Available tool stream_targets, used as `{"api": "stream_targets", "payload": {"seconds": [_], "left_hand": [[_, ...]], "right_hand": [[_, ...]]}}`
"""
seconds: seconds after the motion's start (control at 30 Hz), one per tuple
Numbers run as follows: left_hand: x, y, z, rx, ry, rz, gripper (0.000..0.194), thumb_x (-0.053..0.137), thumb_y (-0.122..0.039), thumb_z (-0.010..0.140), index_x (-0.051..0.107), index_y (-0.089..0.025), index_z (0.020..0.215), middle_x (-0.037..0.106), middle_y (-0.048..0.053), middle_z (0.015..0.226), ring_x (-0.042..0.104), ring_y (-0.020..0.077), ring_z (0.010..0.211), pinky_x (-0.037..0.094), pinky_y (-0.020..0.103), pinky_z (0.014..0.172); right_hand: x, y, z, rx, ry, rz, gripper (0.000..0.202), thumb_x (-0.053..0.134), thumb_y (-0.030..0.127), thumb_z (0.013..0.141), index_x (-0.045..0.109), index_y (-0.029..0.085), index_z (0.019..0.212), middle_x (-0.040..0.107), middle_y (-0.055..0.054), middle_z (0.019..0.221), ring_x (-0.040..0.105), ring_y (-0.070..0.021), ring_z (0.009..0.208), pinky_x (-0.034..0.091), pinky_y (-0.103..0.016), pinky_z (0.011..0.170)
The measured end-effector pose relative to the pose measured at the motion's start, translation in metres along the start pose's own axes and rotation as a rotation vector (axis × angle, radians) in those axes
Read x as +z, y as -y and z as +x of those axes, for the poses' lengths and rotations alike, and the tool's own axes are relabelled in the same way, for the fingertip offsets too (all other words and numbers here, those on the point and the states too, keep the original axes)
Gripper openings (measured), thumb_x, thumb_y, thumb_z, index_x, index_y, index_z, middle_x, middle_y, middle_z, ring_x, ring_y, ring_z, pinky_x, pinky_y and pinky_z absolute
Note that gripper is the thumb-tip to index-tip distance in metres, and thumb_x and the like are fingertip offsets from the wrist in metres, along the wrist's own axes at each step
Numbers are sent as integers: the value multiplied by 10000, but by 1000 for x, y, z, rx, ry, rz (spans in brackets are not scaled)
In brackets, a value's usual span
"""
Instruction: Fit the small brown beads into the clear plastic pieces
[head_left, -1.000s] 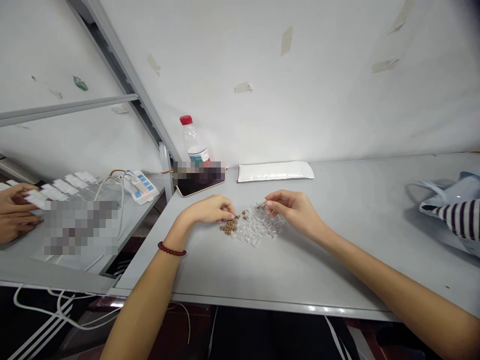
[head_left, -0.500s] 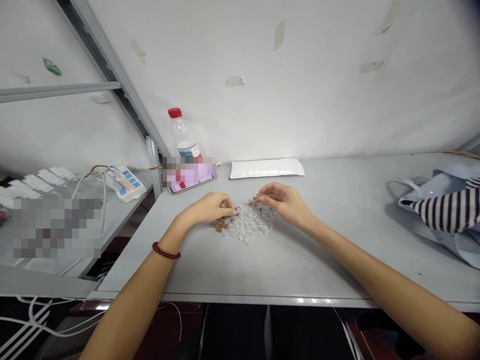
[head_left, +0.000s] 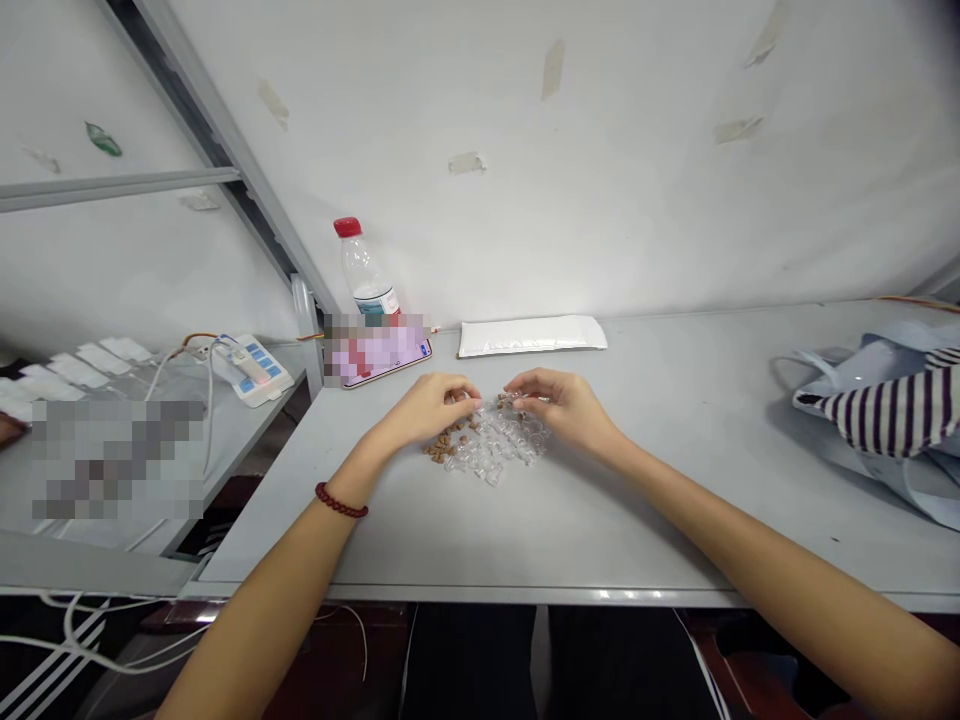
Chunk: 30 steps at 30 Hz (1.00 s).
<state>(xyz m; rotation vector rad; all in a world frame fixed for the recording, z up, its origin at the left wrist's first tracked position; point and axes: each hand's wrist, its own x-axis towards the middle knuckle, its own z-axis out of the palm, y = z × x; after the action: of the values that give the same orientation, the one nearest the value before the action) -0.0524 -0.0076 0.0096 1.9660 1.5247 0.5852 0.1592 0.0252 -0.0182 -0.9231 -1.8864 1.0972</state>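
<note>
Your left hand (head_left: 439, 408) is sitting higher and nearer your right hand (head_left: 566, 408) than half a second ago, when its fingertips were reaching down at the brown pieces. The grey table (head_left: 637, 540) is spreading beneath both, its right end running out of view. At the right edge a pale blue bag (head_left: 870, 375) is lying with striped cloth (head_left: 892, 415) showing, both being cut off by the frame. A white packet (head_left: 532, 336) is lying by the wall. The bottle (head_left: 361, 268) is standing behind the phone (head_left: 405, 350), blurred blocks covering its base and part of the phone. At the far left another person's hand (head_left: 9, 430) is barely showing. Between your hands a heap of clear pieces (head_left: 495, 445) is lying on the table, its single parts blending together. The brown pieces (head_left: 439, 450) are lying at its left side, your left hand partly hiding them. Your left thumb and forefinger are coming close together, and you are leaving it impossible to tell whether they are gripping anything. Your right thumb and fingers are pinching a small clear-and-brown piece (head_left: 503, 399), its shape staying too small to make out.
</note>
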Motion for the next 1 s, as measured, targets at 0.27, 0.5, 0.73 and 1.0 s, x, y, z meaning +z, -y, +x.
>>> {"api": "stream_targets", "payload": {"seconds": [0.27, 0.5, 0.73, 1.0], "left_hand": [[13, -15, -1, -62, 12, -246, 295, 582, -432, 795, 630, -142, 766, 537, -8, 623, 463, 88, 512, 392, 221, 472], [17, -18, -2, -95, -10, -290, 305, 602, -439, 774, 638, -136, 760, 539, -9, 597, 445, 85, 491, 364, 219, 445], [-1, -8, -1, 11, -110, 112, 278, 532, -382, 826, 683, -152, 862, 684, 64, 851, 589, 180, 762, 451, 294, 678], [0, 12, 3, -37, 66, 123, 247, 582, -341, 778, 684, -157, 907, 697, 59, 823, 617, 192, 757, 467, 319, 728]], "right_hand": [[8, 3, -4, 38, -5, 116, 138, 626, 231, 740, 707, 192, 845, 727, -49, 863, 664, -195, 844, 506, -356, 790], [8, 6, -7, 33, 5, 84, 125, 622, 212, 746, 700, 196, 843, 729, -45, 835, 678, -199, 808, 524, -363, 773], [7, -6, 2, -163, -55, -273, 143, 542, 156, 787, 640, 157, 891, 679, -107, 910, 644, -219, 858, 496, -365, 774], [5, -15, 7, -209, -12, -485, 154, 497, 115, 801, 623, 168, 871, 660, -85, 927, 595, -191, 800, 433, -329, 722]]}}
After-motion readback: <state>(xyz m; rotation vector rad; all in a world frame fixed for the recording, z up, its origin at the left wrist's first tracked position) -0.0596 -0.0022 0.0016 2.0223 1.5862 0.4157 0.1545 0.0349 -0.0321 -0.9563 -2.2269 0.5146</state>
